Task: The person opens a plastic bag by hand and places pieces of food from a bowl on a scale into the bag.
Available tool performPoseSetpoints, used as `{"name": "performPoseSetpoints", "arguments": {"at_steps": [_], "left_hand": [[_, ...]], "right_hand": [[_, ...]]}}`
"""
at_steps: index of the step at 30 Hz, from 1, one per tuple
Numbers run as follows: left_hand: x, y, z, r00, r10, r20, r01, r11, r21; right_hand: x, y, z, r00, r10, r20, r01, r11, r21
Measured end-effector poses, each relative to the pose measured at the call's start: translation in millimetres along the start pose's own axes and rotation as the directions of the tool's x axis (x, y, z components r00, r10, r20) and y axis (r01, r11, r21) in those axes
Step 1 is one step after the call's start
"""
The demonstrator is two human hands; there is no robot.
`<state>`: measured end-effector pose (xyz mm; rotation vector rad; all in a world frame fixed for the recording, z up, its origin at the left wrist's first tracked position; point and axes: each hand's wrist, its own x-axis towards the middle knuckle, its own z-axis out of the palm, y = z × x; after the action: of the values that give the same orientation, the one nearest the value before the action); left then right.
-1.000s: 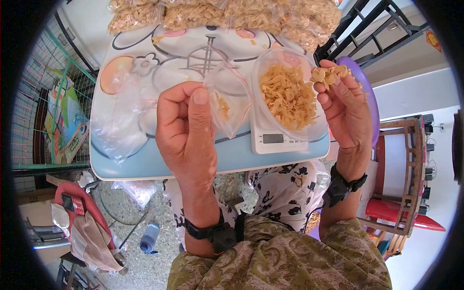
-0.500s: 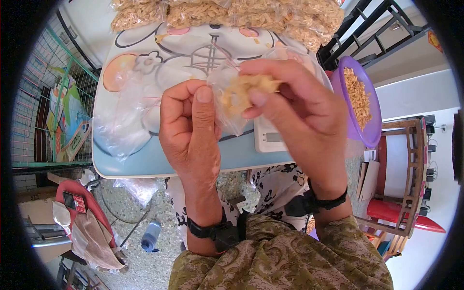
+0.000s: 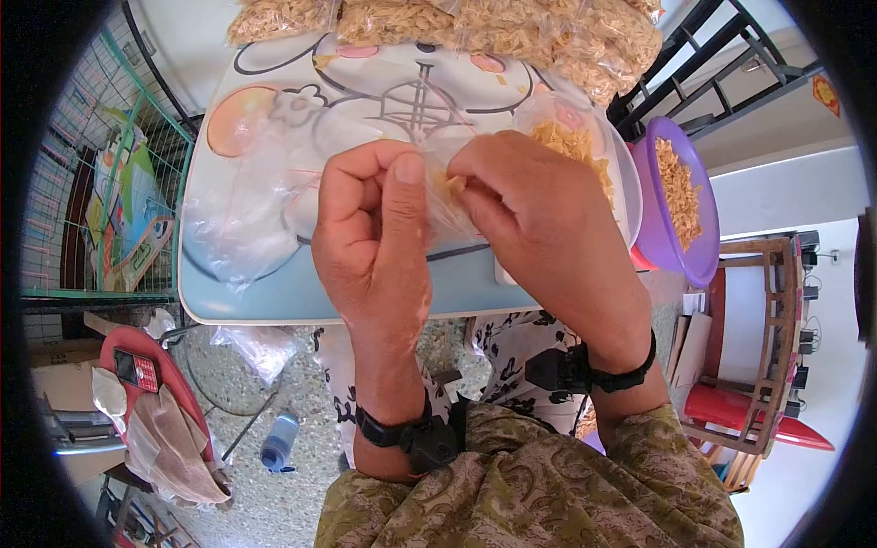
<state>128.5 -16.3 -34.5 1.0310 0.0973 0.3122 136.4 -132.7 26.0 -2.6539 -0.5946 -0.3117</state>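
Observation:
Between thumb and curled fingers, my left hand [image 3: 373, 233] pinches the edge of a small clear plastic bag [image 3: 446, 212]. My right hand [image 3: 553, 219] is at the bag's opening, fingers bent down, with a yellowish dried piece [image 3: 454, 185] at its fingertips. How many pieces it holds is hidden. Behind that hand stands a clear bowl [image 3: 630, 187] with yellowish dried strips [image 3: 568, 142] in it. A white scale [image 3: 503, 275] lies mostly hidden under my right hand. Left of my hands, loose clear plastic bags [image 3: 239, 215] lie on the table.
Filled bags of dried pieces [image 3: 512, 32] are piled along the far side of the patterned table [image 3: 411, 306]. A purple basin [image 3: 702, 247] with more pieces stands at right. On the left are a green wire cage [image 3: 137, 219], a red stool [image 3: 119, 352] with a phone, and a blue bottle [image 3: 280, 442].
My right hand has moved the dried pieces into the bag's opening and turned knuckles up. The clear bowl of strips now shows behind it, and the scale is more covered.

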Motion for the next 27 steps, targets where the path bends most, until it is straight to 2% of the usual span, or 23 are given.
{"name": "performPoseSetpoints", "arguments": {"at_steps": [1, 5, 7, 11, 13, 17, 19, 23, 26, 27], "left_hand": [[-0.3, -0.3, 0.1, 0.999, 0.031, 0.028, -0.031, 0.999, 0.025], [1.2, -0.6, -1.2, 0.998, 0.054, 0.034, -0.056, 0.998, 0.033], [4.1, 0.0, -2.6, 0.999, 0.023, -0.032, -0.023, 1.0, 0.0], [4.2, -2.6, -1.7, 0.998, 0.012, -0.061, -0.012, 1.0, 0.005], [4.2, -5.6, -1.9, 0.998, 0.04, -0.041, -0.039, 0.999, 0.025], [-1.0, -2.2, -0.2, 0.997, 0.078, -0.022, -0.078, 0.997, 0.003], [-2.7, -3.0, -0.5, 0.992, 0.125, -0.003, -0.125, 0.99, -0.059], [-2.1, 0.2, -1.8, 0.997, 0.076, 0.006, -0.074, 0.989, -0.13], [-0.3, 0.0, -2.9, 0.999, 0.047, -0.009, -0.048, 0.989, -0.14], [1.0, -1.3, -2.7, 0.999, 0.041, -0.031, -0.045, 0.989, -0.138]], "right_hand": [[0.4, 1.1, 0.6, 0.997, -0.068, 0.04, 0.071, 0.993, -0.098], [1.0, -2.8, -3.4, 0.995, -0.067, 0.077, 0.069, 0.997, -0.021], [-2.3, -3.9, -3.6, 0.996, 0.084, 0.015, -0.085, 0.979, 0.183], [-7.6, -2.4, -8.6, 0.988, 0.116, 0.103, -0.14, 0.953, 0.27], [-10.9, 0.3, -6.0, 0.981, -0.12, 0.151, 0.095, 0.982, 0.162], [-7.3, -6.0, -5.9, 0.953, -0.173, 0.247, 0.125, 0.972, 0.201], [-1.2, -8.7, -6.3, 0.914, -0.127, 0.386, 0.081, 0.988, 0.133], [-0.6, -6.9, -0.8, 0.925, -0.12, 0.361, 0.086, 0.99, 0.111], [-5.6, -4.8, -4.4, 0.954, -0.13, 0.272, 0.083, 0.981, 0.178], [-8.8, -1.0, -8.6, 0.967, -0.174, 0.184, 0.132, 0.967, 0.218]]}}
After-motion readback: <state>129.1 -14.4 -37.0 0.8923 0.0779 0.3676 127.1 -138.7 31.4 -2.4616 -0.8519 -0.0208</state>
